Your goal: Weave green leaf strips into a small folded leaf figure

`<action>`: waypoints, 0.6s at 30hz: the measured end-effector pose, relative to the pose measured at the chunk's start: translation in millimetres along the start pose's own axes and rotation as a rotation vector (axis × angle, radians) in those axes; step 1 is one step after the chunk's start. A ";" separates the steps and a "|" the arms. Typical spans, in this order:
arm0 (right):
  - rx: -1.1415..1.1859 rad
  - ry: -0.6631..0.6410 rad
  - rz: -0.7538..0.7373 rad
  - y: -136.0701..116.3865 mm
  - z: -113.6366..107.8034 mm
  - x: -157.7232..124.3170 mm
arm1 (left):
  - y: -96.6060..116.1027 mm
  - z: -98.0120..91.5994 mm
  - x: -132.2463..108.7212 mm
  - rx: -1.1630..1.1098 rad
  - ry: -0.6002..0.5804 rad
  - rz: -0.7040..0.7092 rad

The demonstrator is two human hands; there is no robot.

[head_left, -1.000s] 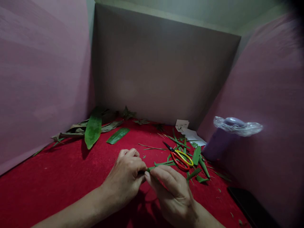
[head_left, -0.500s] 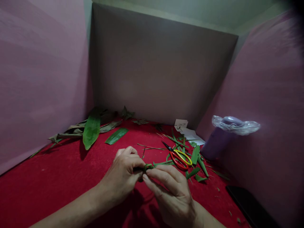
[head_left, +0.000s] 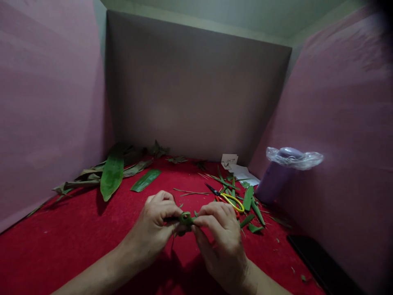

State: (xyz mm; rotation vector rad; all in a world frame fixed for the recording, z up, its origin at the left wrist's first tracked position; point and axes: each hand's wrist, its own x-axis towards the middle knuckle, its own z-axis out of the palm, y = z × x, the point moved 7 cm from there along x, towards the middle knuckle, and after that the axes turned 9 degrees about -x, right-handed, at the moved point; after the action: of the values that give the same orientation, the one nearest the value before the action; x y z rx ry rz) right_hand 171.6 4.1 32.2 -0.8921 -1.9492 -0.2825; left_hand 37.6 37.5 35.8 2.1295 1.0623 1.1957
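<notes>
My left hand (head_left: 155, 227) and my right hand (head_left: 219, 235) meet low in the middle, just above the red cloth (head_left: 61, 250). Both pinch a narrow green leaf strip (head_left: 185, 218) that is curled into a small loop between the fingertips. The fingers of each hand are closed on it. A pair of scissors (head_left: 229, 200) with one red and one yellow handle lies just beyond my right hand, partly hidden by its knuckles.
Cut green leaf pieces (head_left: 250, 200) lie around the scissors. Whole green and dried leaves (head_left: 112, 172) are heaped at the back left. White paper slips (head_left: 236, 167) sit at the back. A purple cylinder with clear wrap (head_left: 284, 168) stands right. A dark flat object (head_left: 319, 262) lies front right.
The straight strip between my fingers has been curled into a loop. My right hand has risen and turned its fingers onto the loop. The view has shifted slightly.
</notes>
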 end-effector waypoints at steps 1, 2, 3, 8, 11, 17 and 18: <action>0.008 0.008 0.000 0.0 -0.1 -0.4 | 1.0 0.3 0.0 0.005 0.000 0.009; 0.019 0.012 0.002 0.1 -0.3 -0.8 | 1.7 0.4 0.0 0.004 0.002 0.014; 0.029 0.010 0.004 0.3 -0.4 -1.2 | 2.1 0.3 0.2 -0.002 0.004 0.017; 0.051 -0.002 0.001 -0.1 -2.9 -0.4 | 4.4 -0.4 0.7 -0.020 0.009 0.048; 0.052 0.019 -0.019 -1.3 -5.4 1.2 | 8.1 -2.1 -0.1 -0.001 0.022 0.103; 0.068 0.021 -0.038 -2.3 -7.3 2.3 | 23.2 -4.2 -6.0 0.141 0.059 0.330; 0.080 0.013 -0.039 -2.8 -7.7 2.8 | 27.4 -5.6 -7.6 0.165 0.090 0.378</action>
State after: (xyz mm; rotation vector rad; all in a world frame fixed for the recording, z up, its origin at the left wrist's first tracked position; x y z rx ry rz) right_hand 174.0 -0.5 39.0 -0.7998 -1.9538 -0.2309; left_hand 41.1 15.5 54.3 2.5056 0.8415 1.4271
